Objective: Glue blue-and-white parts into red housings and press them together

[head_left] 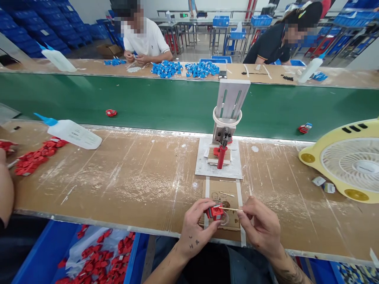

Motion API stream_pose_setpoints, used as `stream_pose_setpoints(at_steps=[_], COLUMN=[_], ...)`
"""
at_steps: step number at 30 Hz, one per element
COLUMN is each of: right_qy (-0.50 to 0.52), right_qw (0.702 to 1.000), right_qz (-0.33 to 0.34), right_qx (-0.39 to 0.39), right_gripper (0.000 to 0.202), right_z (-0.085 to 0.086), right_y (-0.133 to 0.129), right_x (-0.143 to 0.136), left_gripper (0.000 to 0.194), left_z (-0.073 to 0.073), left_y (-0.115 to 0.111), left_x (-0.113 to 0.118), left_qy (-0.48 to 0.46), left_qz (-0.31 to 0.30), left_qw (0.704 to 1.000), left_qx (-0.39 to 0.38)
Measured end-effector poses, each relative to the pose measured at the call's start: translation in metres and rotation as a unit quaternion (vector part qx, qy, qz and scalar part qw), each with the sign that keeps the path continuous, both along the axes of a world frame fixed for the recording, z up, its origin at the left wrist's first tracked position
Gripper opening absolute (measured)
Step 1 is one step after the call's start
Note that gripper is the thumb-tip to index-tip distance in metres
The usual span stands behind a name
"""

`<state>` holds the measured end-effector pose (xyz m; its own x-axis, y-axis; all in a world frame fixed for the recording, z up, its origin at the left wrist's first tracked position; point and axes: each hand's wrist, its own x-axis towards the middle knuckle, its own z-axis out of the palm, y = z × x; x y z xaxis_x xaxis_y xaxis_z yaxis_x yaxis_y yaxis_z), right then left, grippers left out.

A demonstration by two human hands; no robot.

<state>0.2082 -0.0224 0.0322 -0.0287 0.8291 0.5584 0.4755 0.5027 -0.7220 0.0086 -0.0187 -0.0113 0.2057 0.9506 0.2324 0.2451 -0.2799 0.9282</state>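
Note:
Between the thumb and fingers of my left hand [194,227] is a small red plastic part [217,212], its hollow side facing up. My right hand [262,225] pinches a thin wooden stick [232,208], probably a cotton swab, and its far end touches the red part. Below them a cardboard sheet [211,188] lies on the table between white tape strips, with brown stains and another thin stick [226,194] on it. Beyond it stands a hand-lever press [224,138] with a red handle, and a red part [216,152] sits at its base.
A yellow fan [310,156] lies at right beside small grey-white blocks [324,184]. At left are a glue bottle [77,134] and a pile of red parts [38,156]. A green conveyor belt [166,102] crosses behind; two people sit beyond it. A blue bin [38,252] holds red parts below.

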Motion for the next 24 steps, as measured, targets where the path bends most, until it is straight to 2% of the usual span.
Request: stream_pose_setpoints(at_steps=[10,14,19,24], right_qy=[-0.033,-0.061,-0.16,-0.186], right_qw=[0.999,0.998,0.985,0.977], right_qz=[0.008,0.008,0.05,0.032], right_qx=[0.004,-0.004,-0.051,-0.101], right_gripper=[0.017,0.018,0.032,0.039], right_z=[-0.001,-0.001,-0.019,-0.03], right_y=[-0.007,-0.005,0.0,-0.001], right_x=[0.002,0.008,0.005,0.015], left_gripper=[0.026,0.024,0.021,0.021], left_z=[-0.003,-0.006,-0.012,-0.015], left_y=[0.002,0.004,0.007,0.009], left_x=[0.001,-0.005,-0.017,-0.021], left_qy=[0.029,0.053,0.075,0.076], left_qz=[0.024,0.044,0.102,0.106], left_qw=[0.998,0.997,0.992,0.991], left_qx=[0.051,0.04,0.03,0.023])
